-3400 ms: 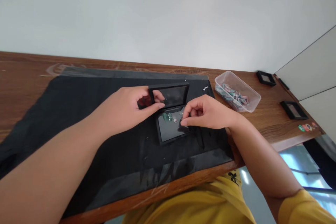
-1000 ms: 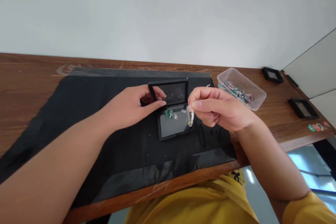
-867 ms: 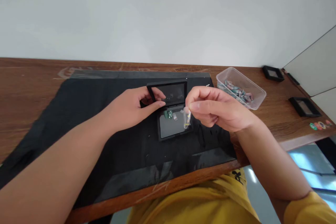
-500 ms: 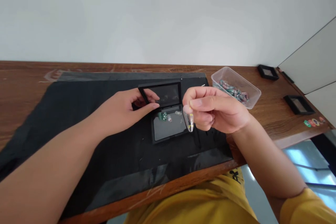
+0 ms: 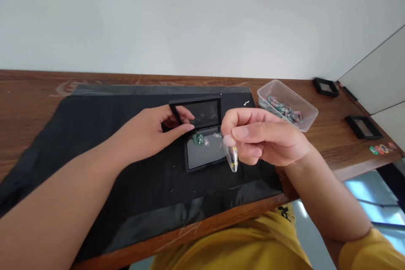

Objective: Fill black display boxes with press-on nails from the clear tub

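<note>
Head view, right hand (image 5: 268, 141): raised above the mat's near edge, thumb and forefinger pinching a clear pointed nail tip (image 5: 230, 156) that hangs point down.
Left hand (image 5: 152, 133): fingers gripping the left edge of the open lid (image 5: 196, 112), holding it upright.
Display case (image 5: 205, 154): lies open on the black mat (image 5: 95, 143); a green piece (image 5: 198, 139) and small pale pieces sit near its hinge.
Change: half a second ago the nail tip hung over the case's right edge; it is now lower and nearer the person.
Beyond: plastic tub (image 5: 286, 105) of mixed pieces to the right, two black frames (image 5: 363, 127) on the wooden table (image 5: 28, 97).
</note>
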`<state>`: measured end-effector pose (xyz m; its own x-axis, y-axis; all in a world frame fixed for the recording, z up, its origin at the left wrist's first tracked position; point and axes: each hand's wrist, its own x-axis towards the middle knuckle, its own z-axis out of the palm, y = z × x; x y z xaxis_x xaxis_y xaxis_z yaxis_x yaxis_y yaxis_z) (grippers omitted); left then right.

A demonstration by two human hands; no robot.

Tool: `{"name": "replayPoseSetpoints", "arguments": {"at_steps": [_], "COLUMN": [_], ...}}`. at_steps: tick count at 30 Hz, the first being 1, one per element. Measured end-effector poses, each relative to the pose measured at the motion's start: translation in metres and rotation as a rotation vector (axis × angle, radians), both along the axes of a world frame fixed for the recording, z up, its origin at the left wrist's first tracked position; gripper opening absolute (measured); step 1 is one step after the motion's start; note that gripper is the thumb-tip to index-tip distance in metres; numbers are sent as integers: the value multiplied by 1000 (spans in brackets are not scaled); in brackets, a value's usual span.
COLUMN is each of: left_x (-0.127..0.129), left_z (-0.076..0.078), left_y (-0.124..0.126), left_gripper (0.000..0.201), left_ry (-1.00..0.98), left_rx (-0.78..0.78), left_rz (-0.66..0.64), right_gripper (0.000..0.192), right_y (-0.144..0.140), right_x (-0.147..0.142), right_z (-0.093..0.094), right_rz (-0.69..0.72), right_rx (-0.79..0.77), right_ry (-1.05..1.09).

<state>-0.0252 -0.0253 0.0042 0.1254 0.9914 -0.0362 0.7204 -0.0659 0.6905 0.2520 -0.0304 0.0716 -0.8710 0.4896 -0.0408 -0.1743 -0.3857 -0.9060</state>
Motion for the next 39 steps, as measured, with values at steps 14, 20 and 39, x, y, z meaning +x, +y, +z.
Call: {"name": "replayPoseSetpoints", "arguments": {"at_steps": [14, 20, 39], "left_x": [4, 4, 1], "left_z": [4, 2, -4], "left_y": [-1, 0, -1], "left_gripper": [57, 55, 57], "left_ry": [-24, -26, 19], "left_rx": [-35, -31, -3], "left_rz": [-3, -7, 13], "right_gripper": [32, 32, 33], "right_y": [5, 4, -2], "right_x": [4, 3, 1], "right_z": [-1, -1, 5], "right_rz": [2, 1, -147], "right_rx": [27, 41, 98], "right_ry": [62, 60, 11]}}
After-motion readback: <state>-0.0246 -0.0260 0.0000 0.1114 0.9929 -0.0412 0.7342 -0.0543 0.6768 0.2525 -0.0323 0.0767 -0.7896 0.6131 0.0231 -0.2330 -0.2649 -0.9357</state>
